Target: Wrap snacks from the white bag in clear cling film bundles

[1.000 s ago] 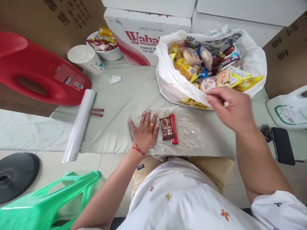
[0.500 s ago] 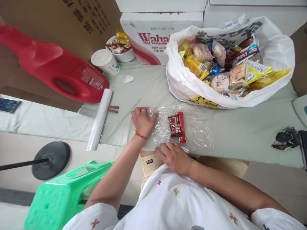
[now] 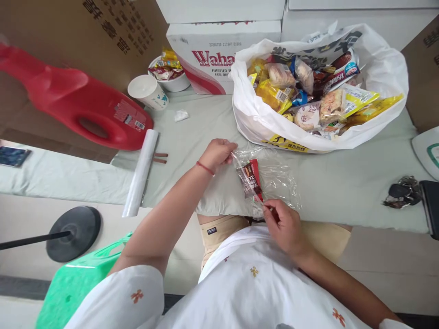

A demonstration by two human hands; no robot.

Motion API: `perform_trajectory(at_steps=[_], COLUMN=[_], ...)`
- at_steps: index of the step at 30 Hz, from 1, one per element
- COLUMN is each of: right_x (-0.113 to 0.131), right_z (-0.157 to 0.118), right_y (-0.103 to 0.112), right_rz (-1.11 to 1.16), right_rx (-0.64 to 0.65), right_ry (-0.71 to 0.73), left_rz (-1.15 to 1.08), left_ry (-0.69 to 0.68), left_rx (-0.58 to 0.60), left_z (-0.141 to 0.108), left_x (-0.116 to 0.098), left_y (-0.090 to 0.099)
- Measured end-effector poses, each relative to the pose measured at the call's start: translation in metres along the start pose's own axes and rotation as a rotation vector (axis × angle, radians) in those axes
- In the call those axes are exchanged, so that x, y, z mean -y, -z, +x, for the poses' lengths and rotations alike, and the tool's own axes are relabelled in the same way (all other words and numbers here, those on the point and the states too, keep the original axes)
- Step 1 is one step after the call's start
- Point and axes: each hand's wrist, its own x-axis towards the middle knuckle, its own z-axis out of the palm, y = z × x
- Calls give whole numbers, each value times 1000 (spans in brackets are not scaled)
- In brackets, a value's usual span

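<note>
A sheet of clear plastic wrap lies on the cloth-covered table, its left edge lifted and folded over the snacks. My left hand pinches the upper left corner of the wrap. At the near edge my right hand pinches another corner between thumb and fingers. Between the hands a brown cocoa snack packet rests on a red packet, partly under the film. Left of my hands lies a roll of plastic wrap.
A white bag of snacks stands behind the wrap. At the left are a red jug, a paper cup, a bowl of packets and two brown sticks. Keys lie at the right; a green stool stands below.
My hands have gone from resting at the wrap's left side to pinching its corners. The left edge is raised and drawn right over the packets; my right hand has moved right.
</note>
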Motion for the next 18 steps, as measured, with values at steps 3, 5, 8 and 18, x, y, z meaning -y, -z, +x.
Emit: perform_trajectory(at_steps=[3,5,8,18], right_x=[-19,-29,-38,-70], right_z=[-10,-19,-27,46], right_y=[3,7,19,45], right_rz=[-72,-159,-246,-513], right_rx=[-6,47,112,-172], right_ry=[-142,-196,-212,-99], left_rz=[-90,-123,-67,729], left_ry=[104,86,-38,-976], left_rx=[63,88,119,93], left_z=[10,12,6,-44], left_x=[-11,-10,-2,45], left_y=[-29,-45,-56,-56])
